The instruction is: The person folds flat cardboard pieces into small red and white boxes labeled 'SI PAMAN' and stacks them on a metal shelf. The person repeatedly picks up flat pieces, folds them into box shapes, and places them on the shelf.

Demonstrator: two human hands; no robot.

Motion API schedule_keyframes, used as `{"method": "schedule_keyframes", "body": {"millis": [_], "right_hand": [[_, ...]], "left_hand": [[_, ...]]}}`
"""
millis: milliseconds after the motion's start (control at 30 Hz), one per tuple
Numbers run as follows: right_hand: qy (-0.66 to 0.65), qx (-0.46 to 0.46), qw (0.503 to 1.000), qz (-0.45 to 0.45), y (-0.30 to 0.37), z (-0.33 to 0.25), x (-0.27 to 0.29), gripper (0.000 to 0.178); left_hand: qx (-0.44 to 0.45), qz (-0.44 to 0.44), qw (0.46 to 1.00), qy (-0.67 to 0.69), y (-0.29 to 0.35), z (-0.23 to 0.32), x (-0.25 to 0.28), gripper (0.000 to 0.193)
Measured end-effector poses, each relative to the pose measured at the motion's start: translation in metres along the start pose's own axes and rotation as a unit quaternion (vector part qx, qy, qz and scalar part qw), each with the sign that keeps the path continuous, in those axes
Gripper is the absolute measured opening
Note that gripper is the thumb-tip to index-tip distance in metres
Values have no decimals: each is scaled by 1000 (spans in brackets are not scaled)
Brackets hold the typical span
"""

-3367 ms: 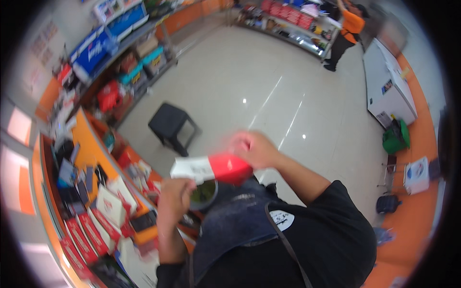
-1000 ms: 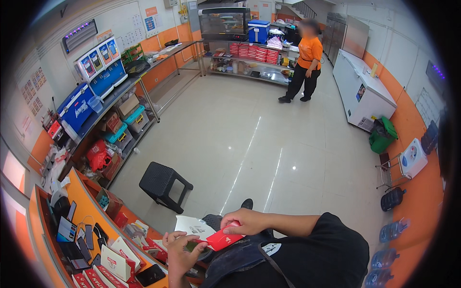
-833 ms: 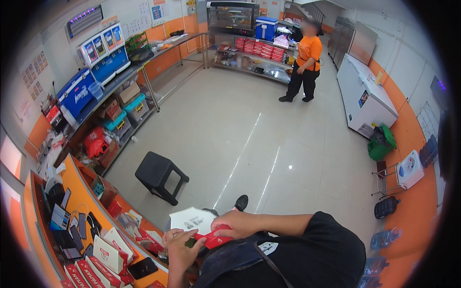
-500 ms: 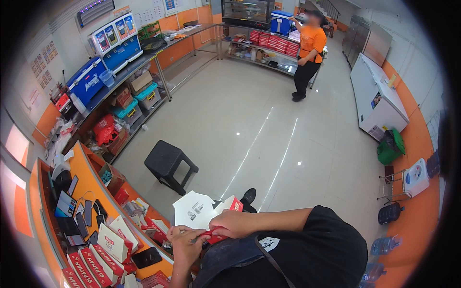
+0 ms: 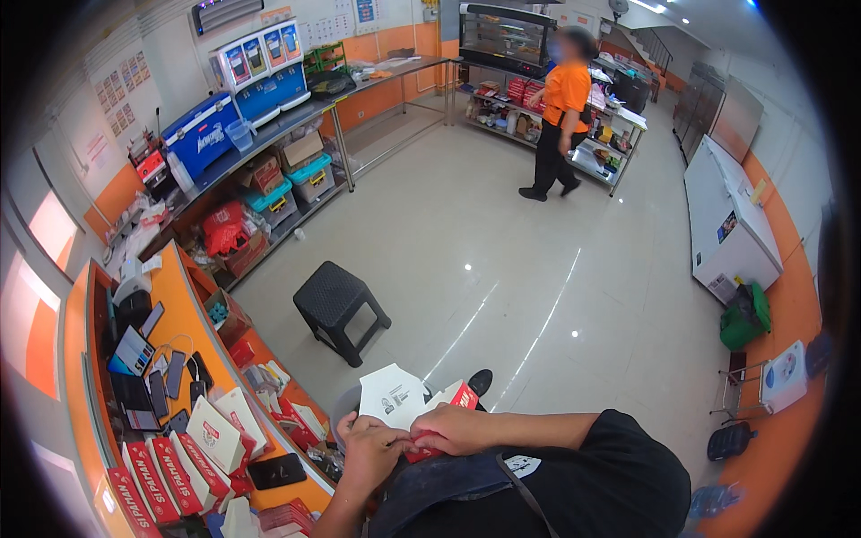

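Red-and-white carton (image 5: 392, 394) held just in front of the dark apron (image 5: 444, 498), at the lap. Its lower red part is largely covered by both hands; the pale flap stands open on the far side, printed face up. A grey round container (image 5: 343, 405) shows only as a sliver behind the flap and left hand; contents hidden, and contact with the carton cannot be told. Lower left, a row of folded cartons (image 5: 170, 480) runs off toward the dark rim of the view. Water bottle (image 5: 713, 500) at right partly lost in the same shadow.

Containers: cardboard box (image 5: 235, 325) under the orange desk (image 5: 184, 296) holds small teal items (image 5: 218, 312), kind unclear. Lidded plastic bins (image 5: 309, 186) sit on the lower shelf at left; contents not readable. Glass display case (image 5: 507, 40) at the back has items inside, too small to tell.

Hands: left hand (image 5: 369, 455) comes up from below, wrist bent, fingers curled and closed on the carton's near edge. Right hand (image 5: 448, 430) reaches across from the right, forearm nearly level, knuckles up, gripping the red part. Fingers of the two meet; exact fingertip placement hidden.
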State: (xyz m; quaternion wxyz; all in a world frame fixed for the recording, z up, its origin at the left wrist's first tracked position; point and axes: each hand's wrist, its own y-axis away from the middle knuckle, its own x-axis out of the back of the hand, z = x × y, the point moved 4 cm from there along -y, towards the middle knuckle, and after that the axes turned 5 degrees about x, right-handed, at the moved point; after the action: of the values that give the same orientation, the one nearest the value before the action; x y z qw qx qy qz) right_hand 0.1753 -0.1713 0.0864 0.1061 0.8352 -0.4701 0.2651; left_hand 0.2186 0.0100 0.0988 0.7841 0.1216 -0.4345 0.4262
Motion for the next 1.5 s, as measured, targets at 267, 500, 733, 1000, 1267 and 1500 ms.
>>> {"method": "schedule_keyframes", "body": {"millis": [267,500,733,1000,1267,1500], "right_hand": [[2,-66,992,108,7,2,1,37],[-49,-34,998,2,-11,-7,1,42],[-68,11,982,-173,-46,-4,-35,44],[-62,133,985,-85,-94,8,10,46],[-520,-255,808,-112,-152,66,41,61],[-716,-156,610,-301,-155,54,20,61]], "left_hand": [[-174,147,970,86,17,-5,-14,58],[244,145,803,524,26,-60,-50,90],[369,34,739,563,52,-81,-75,61],[380,271,627,624,92,-105,-68,31],[342,349,568,663,95,-72,-35,41],[357,323,583,654,97,-88,-51,36]]}}
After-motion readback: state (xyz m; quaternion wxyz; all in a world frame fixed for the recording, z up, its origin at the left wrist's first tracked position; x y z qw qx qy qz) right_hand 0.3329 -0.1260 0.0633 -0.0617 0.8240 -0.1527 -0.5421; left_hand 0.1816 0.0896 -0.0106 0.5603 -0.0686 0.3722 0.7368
